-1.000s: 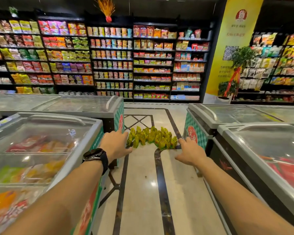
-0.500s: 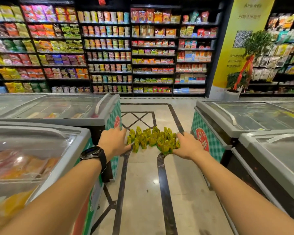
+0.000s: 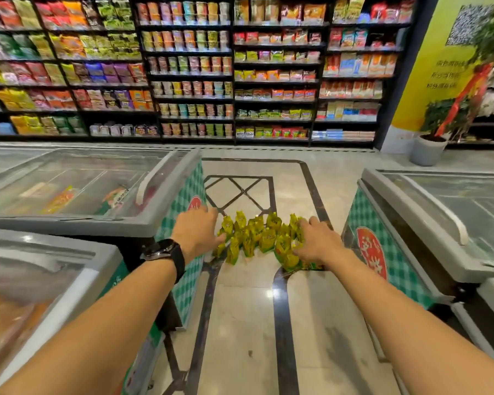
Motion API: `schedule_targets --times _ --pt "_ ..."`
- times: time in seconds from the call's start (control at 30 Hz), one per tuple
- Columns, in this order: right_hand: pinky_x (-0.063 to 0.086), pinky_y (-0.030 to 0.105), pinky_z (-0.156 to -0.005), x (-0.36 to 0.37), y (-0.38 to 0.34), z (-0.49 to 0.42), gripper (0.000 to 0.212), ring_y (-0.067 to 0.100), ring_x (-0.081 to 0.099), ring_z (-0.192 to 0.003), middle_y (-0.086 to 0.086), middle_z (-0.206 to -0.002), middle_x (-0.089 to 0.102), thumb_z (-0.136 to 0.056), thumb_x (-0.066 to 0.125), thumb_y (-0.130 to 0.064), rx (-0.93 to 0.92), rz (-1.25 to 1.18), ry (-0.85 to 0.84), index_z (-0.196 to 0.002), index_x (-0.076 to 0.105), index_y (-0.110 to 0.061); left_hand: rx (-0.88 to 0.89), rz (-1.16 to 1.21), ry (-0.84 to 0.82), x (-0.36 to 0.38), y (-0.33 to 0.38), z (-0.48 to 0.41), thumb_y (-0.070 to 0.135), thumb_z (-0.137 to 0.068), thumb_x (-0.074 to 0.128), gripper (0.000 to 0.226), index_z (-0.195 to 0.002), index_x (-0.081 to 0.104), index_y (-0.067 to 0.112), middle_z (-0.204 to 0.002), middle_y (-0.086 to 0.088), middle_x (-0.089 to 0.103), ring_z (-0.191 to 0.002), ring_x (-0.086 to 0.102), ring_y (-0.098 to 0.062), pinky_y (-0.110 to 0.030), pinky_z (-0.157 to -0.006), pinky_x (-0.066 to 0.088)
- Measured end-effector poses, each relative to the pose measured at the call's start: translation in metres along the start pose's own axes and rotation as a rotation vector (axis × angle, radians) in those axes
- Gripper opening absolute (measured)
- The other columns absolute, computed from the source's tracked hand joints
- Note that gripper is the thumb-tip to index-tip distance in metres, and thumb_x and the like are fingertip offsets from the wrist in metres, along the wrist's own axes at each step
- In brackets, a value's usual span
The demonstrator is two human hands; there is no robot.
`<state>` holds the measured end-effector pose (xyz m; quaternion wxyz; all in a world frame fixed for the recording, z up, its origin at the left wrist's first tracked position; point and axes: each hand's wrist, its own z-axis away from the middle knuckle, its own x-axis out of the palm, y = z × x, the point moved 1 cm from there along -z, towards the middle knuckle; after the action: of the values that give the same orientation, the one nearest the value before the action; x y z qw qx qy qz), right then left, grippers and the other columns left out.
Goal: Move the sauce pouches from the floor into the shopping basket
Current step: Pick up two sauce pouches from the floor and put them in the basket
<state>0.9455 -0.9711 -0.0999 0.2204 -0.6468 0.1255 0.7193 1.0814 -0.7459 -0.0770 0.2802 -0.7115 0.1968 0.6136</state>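
At frame centre, your left hand rests released, fingers straight, against the sauce pouches; your right hand covers their right edge, grasp impossible to tell

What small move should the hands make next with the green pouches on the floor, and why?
Probably press both hands inward to bunch the pouches. The left hand is at the pile's left edge, the right hand on its right side, and the pouches lie spread out.

Bare forearms; black wristwatch on left wrist.
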Motion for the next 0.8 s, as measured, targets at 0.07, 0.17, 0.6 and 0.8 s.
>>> schedule_targets --times 0.07,0.17,0.6,0.8 --pt "0.044 0.048 -0.099 0.004 0.0 -0.054 0.07 0.034 0.04 -0.131 0.013 -0.141 0.039 -0.086 0.062 -0.046 -0.003 0.008 -0.012 -0.142 0.035 -0.014 -0.002 0.007 -0.011 0.024 -0.009 -0.05 0.061 -0.092 0.05 0.062 -0.133 0.047 0.015 -0.121 -0.008 0.059 -0.105 0.062 -0.028 -0.038 -0.078 0.05" --pt "0.044 0.049 -0.101 0.01 -0.005 -0.136 0.071 0.034 0.038 -0.133 0.013 -0.143 0.037 -0.087 0.061 -0.046 0.009 -0.025 -0.044 -0.145 0.033 -0.016 0.002 0.039 -0.063 0.06 -0.029 -0.125 0.061 -0.093 0.05 0.062 -0.135 0.047 0.016 -0.125 -0.007 0.059 -0.106 0.062 -0.027 -0.036 -0.079 0.052" --pt "0.045 0.047 -0.097 0.046 -0.003 -0.441 0.069 0.036 0.038 -0.132 0.013 -0.143 0.038 -0.087 0.063 -0.039 0.014 -0.144 -0.134 -0.145 0.035 -0.014 0.03 0.026 -0.23 0.168 -0.075 -0.407 0.057 -0.095 0.05 0.063 -0.142 0.04 0.016 -0.13 -0.01 0.055 -0.109 0.061 -0.029 -0.042 -0.084 0.052" --pt "0.043 0.046 -0.101 0.145 0.013 -0.59 0.069 0.035 0.041 -0.131 0.015 -0.142 0.041 -0.087 0.061 -0.044 -0.026 -0.107 -0.216 -0.142 0.035 -0.012 0.021 0.066 -0.268 0.27 -0.07 -0.538 0.055 -0.096 0.048 0.057 -0.137 0.043 0.015 -0.121 -0.007 0.057 -0.103 0.062 -0.027 -0.041 -0.081 0.055"
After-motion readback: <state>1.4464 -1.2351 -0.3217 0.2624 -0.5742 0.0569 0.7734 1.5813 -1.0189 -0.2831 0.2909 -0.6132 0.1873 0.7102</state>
